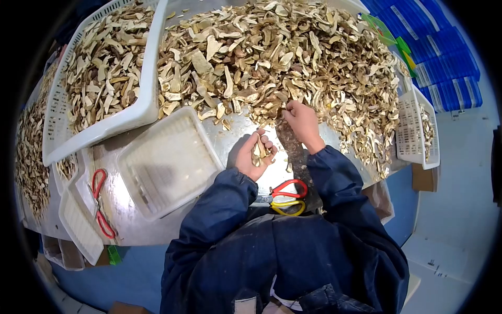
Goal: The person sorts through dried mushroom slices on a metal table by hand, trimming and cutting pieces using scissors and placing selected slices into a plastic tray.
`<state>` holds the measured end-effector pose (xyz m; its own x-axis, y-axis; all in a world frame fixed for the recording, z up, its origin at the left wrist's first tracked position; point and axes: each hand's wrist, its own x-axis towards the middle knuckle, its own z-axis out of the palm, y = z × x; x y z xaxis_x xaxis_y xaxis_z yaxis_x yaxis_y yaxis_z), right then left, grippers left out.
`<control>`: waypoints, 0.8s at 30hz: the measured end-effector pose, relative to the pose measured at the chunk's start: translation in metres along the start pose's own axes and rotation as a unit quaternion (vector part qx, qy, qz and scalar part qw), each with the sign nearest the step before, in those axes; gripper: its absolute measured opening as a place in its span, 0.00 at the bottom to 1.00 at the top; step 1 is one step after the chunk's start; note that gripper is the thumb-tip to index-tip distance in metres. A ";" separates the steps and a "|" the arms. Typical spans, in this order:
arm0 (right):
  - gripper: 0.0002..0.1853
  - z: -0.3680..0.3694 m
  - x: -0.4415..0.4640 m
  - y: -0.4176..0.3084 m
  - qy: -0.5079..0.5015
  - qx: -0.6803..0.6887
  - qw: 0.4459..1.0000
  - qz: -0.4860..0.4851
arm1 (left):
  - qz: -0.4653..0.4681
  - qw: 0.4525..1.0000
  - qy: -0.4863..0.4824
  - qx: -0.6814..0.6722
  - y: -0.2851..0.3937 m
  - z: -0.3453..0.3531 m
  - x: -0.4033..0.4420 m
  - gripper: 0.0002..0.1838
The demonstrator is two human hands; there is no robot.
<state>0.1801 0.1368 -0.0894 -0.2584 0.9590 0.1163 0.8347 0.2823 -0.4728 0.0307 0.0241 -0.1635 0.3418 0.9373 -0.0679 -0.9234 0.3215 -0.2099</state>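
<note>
Cupped palm up, my left hand (250, 157) holds a few pale dried slices (259, 150) in its curled fingers. My right hand (303, 123) is at the near edge of a large heap of dried slices (282, 57), its thumb and fingers pressed together; what they pinch, if anything, is too small to make out. Below my right hand runs a dark strip (294, 152) on the metal table (238, 123). Scissors with one red and one yellow handle (285, 197) lie in front of my body, between my forearms.
A translucent shallow tray (170, 162) lies left of my left hand. Red-handled scissors (98, 201) rest farther left, beside a white ribbed tray (81, 225). A large white basket (149, 104) of slices stands upper left, another white basket (413, 125) at right. Blue stacked trays (434, 52) are upper right.
</note>
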 end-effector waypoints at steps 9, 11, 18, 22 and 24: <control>0.12 -0.017 -0.001 -0.020 -0.065 0.093 0.993 -0.043 | 0.041 0.992 0.098 0.072 -0.006 0.030 -0.003 0.22; 0.16 -0.001 0.001 -0.015 0.001 -0.028 0.992 -0.125 | 0.037 0.995 0.072 0.057 -0.003 0.020 -0.003 0.21; 0.16 -0.012 -0.008 -0.016 -0.140 -0.036 0.989 -0.014 | 0.031 0.996 0.081 0.025 -0.003 0.019 -0.002 0.17; 0.18 -0.024 -0.021 0.000 -0.162 0.253 0.944 0.135 | 0.033 0.996 0.069 0.050 -0.003 0.025 -0.002 0.21; 0.19 -0.041 -0.027 -0.013 -0.212 0.310 0.914 0.155 | 0.059 0.985 0.114 0.114 -0.007 0.033 -0.003 0.23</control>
<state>0.1964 0.1085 -0.0506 -0.3323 0.8570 -0.3938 0.4979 -0.1952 -0.8450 0.0308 0.0237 -0.1299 0.2360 0.9235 -0.3024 -0.9653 0.2585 0.0359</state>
